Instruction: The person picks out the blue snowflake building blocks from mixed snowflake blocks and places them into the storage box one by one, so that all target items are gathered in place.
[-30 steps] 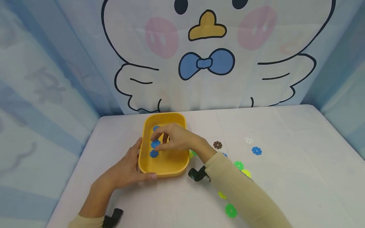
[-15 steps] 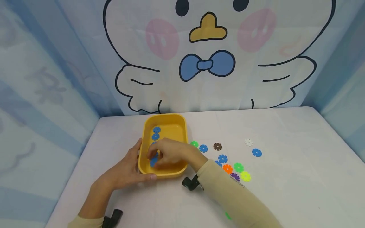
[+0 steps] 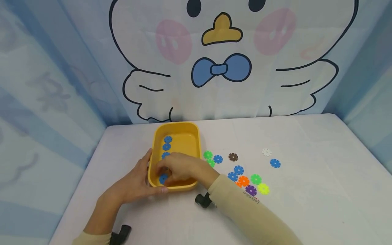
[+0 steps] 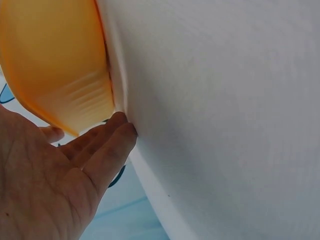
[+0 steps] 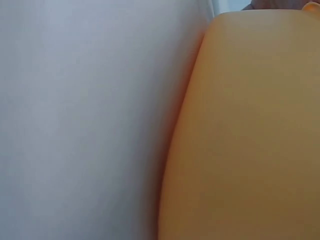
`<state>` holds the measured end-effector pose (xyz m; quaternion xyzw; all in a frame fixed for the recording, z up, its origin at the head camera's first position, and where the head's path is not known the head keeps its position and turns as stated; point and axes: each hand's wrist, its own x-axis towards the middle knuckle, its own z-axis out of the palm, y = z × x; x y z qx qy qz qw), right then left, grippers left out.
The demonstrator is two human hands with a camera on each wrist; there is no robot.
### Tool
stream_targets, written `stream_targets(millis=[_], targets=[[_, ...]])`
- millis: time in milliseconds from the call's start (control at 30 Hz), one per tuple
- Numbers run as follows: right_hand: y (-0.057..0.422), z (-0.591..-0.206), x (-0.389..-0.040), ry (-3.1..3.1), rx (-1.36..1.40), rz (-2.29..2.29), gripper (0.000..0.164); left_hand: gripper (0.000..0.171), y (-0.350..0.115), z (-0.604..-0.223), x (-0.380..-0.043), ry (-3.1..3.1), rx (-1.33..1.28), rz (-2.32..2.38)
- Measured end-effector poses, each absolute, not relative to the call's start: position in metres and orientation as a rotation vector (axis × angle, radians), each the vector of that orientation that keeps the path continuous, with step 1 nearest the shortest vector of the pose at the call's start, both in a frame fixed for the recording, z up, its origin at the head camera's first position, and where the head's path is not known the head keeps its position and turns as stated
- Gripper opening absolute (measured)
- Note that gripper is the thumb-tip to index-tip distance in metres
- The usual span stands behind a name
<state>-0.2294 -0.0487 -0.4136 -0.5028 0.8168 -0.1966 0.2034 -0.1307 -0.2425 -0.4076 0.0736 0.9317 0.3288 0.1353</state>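
Observation:
A yellow plastic tray (image 3: 186,136) stands on the white table, with blue notched plastic discs (image 3: 166,147) in a column along its left side. My left hand (image 3: 134,182) steadies the tray's front left corner, its thumb along the front rim and its fingers by the left wall. The left wrist view shows these fingers (image 4: 107,150) nearly straight beside the tray. My right hand (image 3: 179,168) reaches inside, its curled fingers and thumb around the nearest blue disc (image 3: 163,178) near the front. The right wrist view has only the tray's outer wall (image 5: 250,125), not the fingertips.
Several loose notched discs lie right of the tray: green (image 3: 208,154), brown (image 3: 233,157), white (image 3: 266,152), orange (image 3: 243,181), purple (image 3: 250,190) and yellow (image 3: 263,188). The right sleeve (image 3: 245,207) crosses the table's front. A printed curtain (image 3: 220,98) hangs behind.
My right hand has moved toward the tray's front, and the nearest blue disc has shifted forward with it. More blue discs show behind it. The left hand and tray stay put.

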Motion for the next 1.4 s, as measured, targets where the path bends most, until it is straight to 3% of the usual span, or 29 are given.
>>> stream_targets(millis=[633, 1100, 1400], targets=[[-0.029, -0.392, -0.223, 2.339, -1.568, -0.598, 0.02, 0.136, -0.243, -0.407, -0.128, 2.644, 0.151, 0.958], [0.037, -0.373, -0.221, 2.4, -1.57, -0.703, 0.026, 0.135, -0.238, -0.407, -0.129, 2.673, 0.152, 0.916], [0.077, -0.369, -0.222, 2.385, -1.675, -1.006, 0.019, 0.136, -0.237, -0.402, -0.128, 2.656, 0.099, 0.884]])
